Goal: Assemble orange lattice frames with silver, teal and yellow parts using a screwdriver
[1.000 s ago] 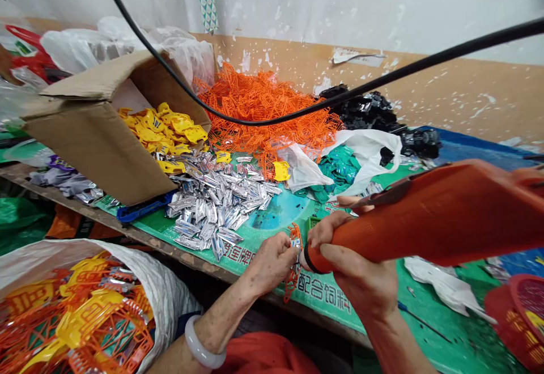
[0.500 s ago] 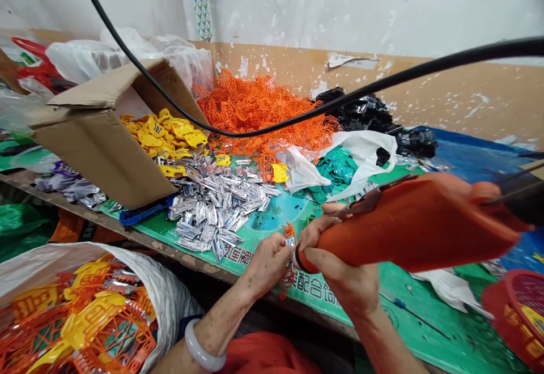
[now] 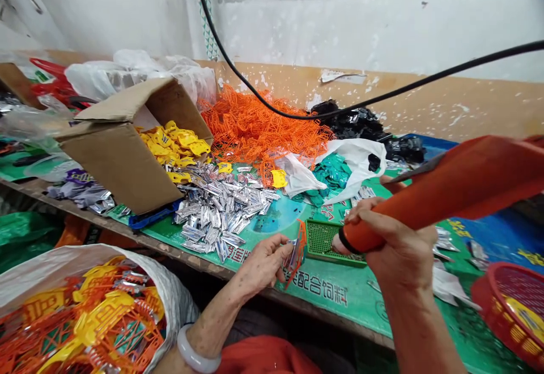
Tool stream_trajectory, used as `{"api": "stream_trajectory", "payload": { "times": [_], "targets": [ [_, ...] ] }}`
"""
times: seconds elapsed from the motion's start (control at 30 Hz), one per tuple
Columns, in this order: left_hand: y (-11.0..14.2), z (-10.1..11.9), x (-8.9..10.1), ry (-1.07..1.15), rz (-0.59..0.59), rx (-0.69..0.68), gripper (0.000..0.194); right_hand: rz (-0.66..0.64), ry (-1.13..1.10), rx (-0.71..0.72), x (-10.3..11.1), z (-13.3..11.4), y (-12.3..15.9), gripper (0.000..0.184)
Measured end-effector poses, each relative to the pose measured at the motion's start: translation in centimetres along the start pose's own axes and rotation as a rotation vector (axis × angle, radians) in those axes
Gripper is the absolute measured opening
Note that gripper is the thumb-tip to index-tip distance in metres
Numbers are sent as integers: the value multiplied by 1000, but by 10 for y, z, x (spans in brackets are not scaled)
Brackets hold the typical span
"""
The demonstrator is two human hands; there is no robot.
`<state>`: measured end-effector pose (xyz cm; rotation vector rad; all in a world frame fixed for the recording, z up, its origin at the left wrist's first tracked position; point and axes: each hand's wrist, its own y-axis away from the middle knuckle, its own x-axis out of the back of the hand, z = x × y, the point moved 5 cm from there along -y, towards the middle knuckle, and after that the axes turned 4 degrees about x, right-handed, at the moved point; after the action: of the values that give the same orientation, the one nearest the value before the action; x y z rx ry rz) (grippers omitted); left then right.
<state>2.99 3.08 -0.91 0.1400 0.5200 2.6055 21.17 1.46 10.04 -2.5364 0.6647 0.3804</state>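
Observation:
My left hand (image 3: 266,263) pinches an orange plastic frame part (image 3: 302,238) with a silvery piece (image 3: 293,254) against it, just above the table's front edge. My right hand (image 3: 397,243) is wrapped round an orange electric screwdriver (image 3: 450,192), held slanting with its pale nose down at the left. That nose is over a small green tray (image 3: 317,256), whose surface looks dotted with tiny pieces. Whether the tip touches them I cannot tell. Left of the tray lies a heap of silvery parts (image 3: 221,209).
A tilted cardboard box (image 3: 114,158) spills yellow parts (image 3: 174,141). Behind lie orange frames (image 3: 259,127) and black parts (image 3: 361,119). A white bag holds green pieces (image 3: 334,171). A sack (image 3: 176,297) of mixed parts stands lower left, a red basket (image 3: 488,300) at right. A black cable (image 3: 297,117) hangs across.
My right hand has drawn the screwdriver away from the orange part, rightward to the green tray, which now shows. My left hand keeps the part, now turned more upright. The view has shifted slightly.

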Motion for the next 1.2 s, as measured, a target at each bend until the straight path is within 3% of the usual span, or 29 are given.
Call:
{"api": "stream_trajectory", "payload": {
  "times": [0.13, 0.23, 0.33, 0.4, 0.43, 0.5, 0.6, 0.73, 0.9, 1.07, 1.2],
  "targets": [
    [4, -6, -5, 155, -19, -24, 34, 87, 157, -3, 21, 6, -7, 33],
    [13, -9, -11, 381, -110, -7, 40, 151, 470, 65, 33, 2, -4, 43],
    [24, -14, -15, 643, -189, 75, 41, 145, 898, 375, 35, -12, 22, 66],
    [31, -19, -16, 736, -218, 144, 40, 52, 1094, 678, 31, -17, 54, 76],
    [35, -22, -17, 759, -229, 168, 39, -76, 1142, 774, 29, -13, 71, 75],
    [40, -26, -18, 778, -239, 189, 33, -394, 1194, 837, 28, 4, 101, 67],
    [45, -32, -24, 793, -257, 224, 22, -706, 1240, 791, 36, 29, 131, 63],
    [48, -41, -35, 723, -285, 272, 14, -776, 1160, 746, 48, 43, 139, 49],
    [50, -45, -31, 589, -192, 176, 47, -824, 1189, 192, 58, 59, 125, 26],
    [59, -34, -24, 533, -110, -61, 55, -844, 1163, -223, 38, 71, 131, 37],
    [62, -33, -16, 613, 19, -151, 56, -919, 1088, -252, 9, 70, 138, 34]
  ]
}}
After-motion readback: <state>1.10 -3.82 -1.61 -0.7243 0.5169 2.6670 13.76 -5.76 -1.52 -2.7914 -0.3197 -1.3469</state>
